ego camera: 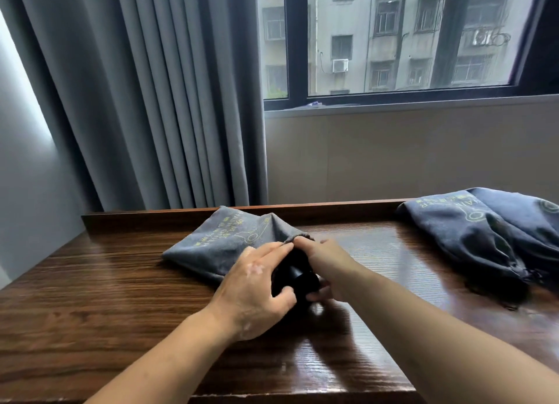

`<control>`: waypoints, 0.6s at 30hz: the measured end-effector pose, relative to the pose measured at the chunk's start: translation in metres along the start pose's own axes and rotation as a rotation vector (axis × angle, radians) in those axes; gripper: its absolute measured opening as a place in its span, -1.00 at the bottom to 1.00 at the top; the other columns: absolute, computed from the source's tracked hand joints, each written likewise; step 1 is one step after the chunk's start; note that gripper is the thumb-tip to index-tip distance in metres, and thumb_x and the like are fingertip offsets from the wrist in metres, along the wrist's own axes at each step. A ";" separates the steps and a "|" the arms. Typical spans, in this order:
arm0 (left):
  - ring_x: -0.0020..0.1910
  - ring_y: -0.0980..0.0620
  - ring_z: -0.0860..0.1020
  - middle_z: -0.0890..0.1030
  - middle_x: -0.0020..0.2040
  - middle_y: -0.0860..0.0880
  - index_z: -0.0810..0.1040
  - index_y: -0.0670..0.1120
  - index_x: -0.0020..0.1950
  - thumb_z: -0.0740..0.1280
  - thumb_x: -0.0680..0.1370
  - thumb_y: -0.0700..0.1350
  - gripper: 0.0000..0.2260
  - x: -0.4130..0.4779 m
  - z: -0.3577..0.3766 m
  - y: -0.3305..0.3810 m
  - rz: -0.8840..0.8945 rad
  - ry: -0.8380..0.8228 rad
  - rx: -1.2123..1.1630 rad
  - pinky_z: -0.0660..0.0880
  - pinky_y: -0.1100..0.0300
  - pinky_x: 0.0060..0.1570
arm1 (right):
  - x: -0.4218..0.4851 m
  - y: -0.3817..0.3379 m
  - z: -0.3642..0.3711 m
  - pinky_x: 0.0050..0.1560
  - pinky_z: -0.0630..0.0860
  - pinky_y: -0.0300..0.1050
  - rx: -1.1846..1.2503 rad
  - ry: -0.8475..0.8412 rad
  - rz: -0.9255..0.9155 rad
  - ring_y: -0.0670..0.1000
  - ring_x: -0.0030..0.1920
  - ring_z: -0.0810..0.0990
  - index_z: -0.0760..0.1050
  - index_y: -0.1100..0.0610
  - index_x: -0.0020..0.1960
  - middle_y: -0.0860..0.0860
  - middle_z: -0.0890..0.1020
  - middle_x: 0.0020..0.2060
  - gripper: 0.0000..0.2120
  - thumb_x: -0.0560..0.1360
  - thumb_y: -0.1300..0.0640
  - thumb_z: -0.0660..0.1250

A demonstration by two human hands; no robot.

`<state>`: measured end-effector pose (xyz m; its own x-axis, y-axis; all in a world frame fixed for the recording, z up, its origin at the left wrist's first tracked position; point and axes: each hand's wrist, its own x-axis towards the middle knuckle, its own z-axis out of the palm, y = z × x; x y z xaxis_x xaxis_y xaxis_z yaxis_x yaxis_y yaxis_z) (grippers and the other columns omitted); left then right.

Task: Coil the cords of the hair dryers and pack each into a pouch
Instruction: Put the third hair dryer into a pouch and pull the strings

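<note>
Hair dryer (pixel 298 278), glossy black, at grey yellow-printed pouch (pixel 211 246) mouth

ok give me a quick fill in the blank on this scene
1. The left hand and right hand grip a ___ dryer at the mouth of the grey pouch.
2. The other pouches lie at the table's ___ end.
3. The curtain hangs ___ of the window.
Missing: black; right; left

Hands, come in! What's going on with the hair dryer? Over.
Left hand and right hand both gripping black hair dryer. Dryer at mouth of grey fabric pouch, not fully in. Nothing blocking.
</note>
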<state>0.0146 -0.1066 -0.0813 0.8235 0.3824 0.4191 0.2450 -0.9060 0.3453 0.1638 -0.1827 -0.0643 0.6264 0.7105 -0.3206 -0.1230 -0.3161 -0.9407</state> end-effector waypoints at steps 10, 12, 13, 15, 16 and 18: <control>0.15 0.03 0.51 0.60 0.15 0.09 0.59 0.00 0.21 0.50 0.30 -0.05 -0.52 -0.010 0.014 -0.034 -0.024 0.269 -0.018 0.29 0.38 0.30 | 0.006 0.007 -0.004 -0.23 0.65 -0.05 -0.243 -0.188 -0.114 0.03 -0.13 0.62 0.48 -0.02 0.17 0.01 0.62 0.01 -0.63 0.50 -0.24 0.36; 0.11 0.01 0.51 0.59 0.11 0.08 0.58 -0.01 0.17 0.51 0.31 -0.11 -0.56 -0.010 0.015 -0.038 -0.036 0.309 -0.016 0.33 0.32 0.27 | 0.011 0.013 -0.008 -0.09 0.69 0.09 -0.282 -0.161 -0.206 0.01 -0.06 0.62 0.51 0.02 0.15 0.01 0.63 0.04 -0.62 0.47 -0.19 0.42; 0.09 0.01 0.51 0.58 0.09 0.07 0.58 -0.02 0.16 0.52 0.31 -0.13 -0.57 -0.009 0.015 -0.038 -0.043 0.323 -0.017 0.36 0.29 0.25 | 0.013 0.016 -0.008 -0.01 0.68 0.18 -0.298 -0.120 -0.257 0.02 -0.05 0.64 0.52 0.04 0.11 0.04 0.65 0.02 -0.59 0.40 -0.19 0.46; 0.05 0.01 0.51 0.56 0.04 0.05 0.57 -0.04 0.13 0.56 0.31 -0.18 -0.58 -0.007 0.017 -0.038 -0.063 0.348 -0.025 0.39 0.23 0.20 | 0.021 0.024 -0.009 0.01 0.65 0.28 -0.296 -0.041 -0.341 0.10 -0.06 0.70 0.52 0.06 0.02 0.09 0.69 -0.06 -0.48 0.22 -0.25 0.47; 0.02 0.00 0.51 0.54 0.01 0.04 0.56 -0.05 0.10 0.58 0.31 -0.20 -0.59 -0.006 0.017 -0.038 -0.076 0.357 -0.023 0.40 0.21 0.18 | 0.027 0.028 -0.008 -0.01 0.65 0.28 -0.308 -0.001 -0.370 0.14 -0.07 0.70 0.51 0.05 -0.03 0.09 0.70 -0.11 -0.48 0.19 -0.29 0.47; -0.01 0.00 0.51 0.53 -0.04 0.03 0.54 -0.05 0.03 0.60 0.31 -0.22 -0.62 -0.005 0.018 -0.038 -0.103 0.372 -0.008 0.41 0.21 0.13 | 0.034 0.032 -0.006 -0.04 0.64 0.15 -0.390 0.095 -0.427 0.13 -0.13 0.69 0.49 0.02 -0.13 0.05 0.69 -0.17 -0.58 0.26 -0.27 0.50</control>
<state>0.0108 -0.0770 -0.1118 0.5521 0.5128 0.6575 0.3120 -0.8583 0.4074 0.1861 -0.1728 -0.1046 0.6268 0.7720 0.1057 0.4363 -0.2353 -0.8685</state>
